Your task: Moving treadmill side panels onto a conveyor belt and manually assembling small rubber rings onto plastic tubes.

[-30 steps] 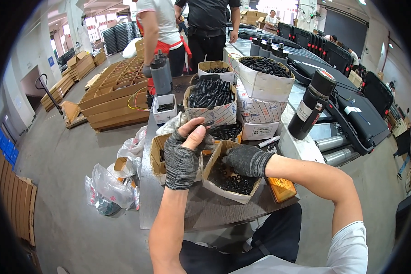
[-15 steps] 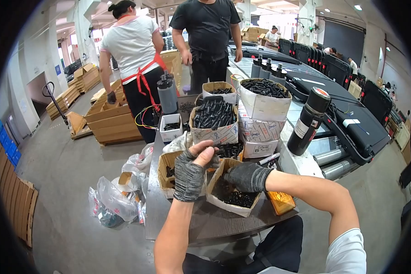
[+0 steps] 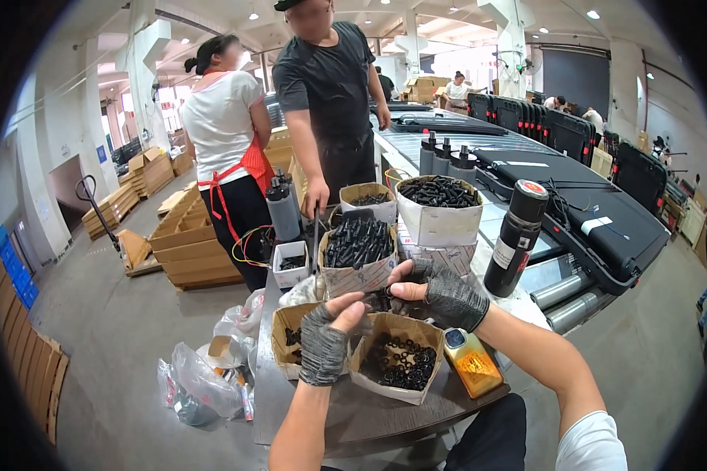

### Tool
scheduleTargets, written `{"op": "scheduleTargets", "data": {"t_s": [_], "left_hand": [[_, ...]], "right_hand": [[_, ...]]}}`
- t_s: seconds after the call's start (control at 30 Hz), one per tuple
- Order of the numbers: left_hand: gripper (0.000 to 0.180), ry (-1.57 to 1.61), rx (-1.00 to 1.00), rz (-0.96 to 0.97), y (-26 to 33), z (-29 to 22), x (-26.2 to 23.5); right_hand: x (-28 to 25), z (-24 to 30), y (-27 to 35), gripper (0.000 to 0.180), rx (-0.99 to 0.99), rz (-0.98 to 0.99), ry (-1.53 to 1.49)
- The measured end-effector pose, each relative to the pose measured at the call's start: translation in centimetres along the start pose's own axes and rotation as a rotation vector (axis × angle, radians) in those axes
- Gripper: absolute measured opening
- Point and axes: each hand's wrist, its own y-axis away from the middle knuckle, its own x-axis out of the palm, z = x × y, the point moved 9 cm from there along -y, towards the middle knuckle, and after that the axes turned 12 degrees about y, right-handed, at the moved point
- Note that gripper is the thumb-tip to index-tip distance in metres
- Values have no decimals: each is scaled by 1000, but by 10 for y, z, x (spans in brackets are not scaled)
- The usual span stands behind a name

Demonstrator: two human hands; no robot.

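Head view: both hands meet above an open cardboard box of small black rings [image 3: 398, 363], which sits at the near edge of the dark worktable [image 3: 369, 424]. Both wear grey fingerless gloves. Left hand [image 3: 327, 337] is raised over the box's left rim, thumb and forefinger pinched narrow; whether anything sits between them cannot be told. Right hand [image 3: 441, 292] hovers just behind the box, fingers curled in close toward the left fingertips; contents of the pinch also too small to tell.

Just right of the ring box lies an amber oil bottle [image 3: 470, 363], on its side, touching the box wall. Left of it, a second brown box [image 3: 289, 339] with a few black parts. Behind the hands: a white carton packed with upright black bolts [image 3: 358, 250], and a larger white carton of black parts [image 3: 438, 207]. A tall black flask with red cap [image 3: 514, 237] stands to the right, near the conveyor rollers [image 3: 562, 302].

Two people stand across the table: one in a black shirt [image 3: 330, 86], hand resting by the far boxes; one in a white top with red apron [image 3: 226, 133]. Clear plastic bags [image 3: 200, 381] lie on the floor at left.
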Motion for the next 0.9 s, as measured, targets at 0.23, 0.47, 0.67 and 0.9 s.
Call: {"op": "scheduleTargets", "data": {"t_s": [0.23, 0.47, 0.67, 0.9], "left_hand": [[25, -40, 6, 8, 1, -2, 7], [25, -54, 70, -10, -2, 0, -1], [23, -92, 79, -11, 1, 0, -1], [24, -3, 45, -50, 2, -4, 0]], "right_hand": [[6, -18, -5, 29, 54, 16, -208], [-2, 3, -4, 19, -95, -167, 210], [10, 9, -4, 14, -191, -225, 132], [20, 29, -3, 11, -452, -272, 225]]}}
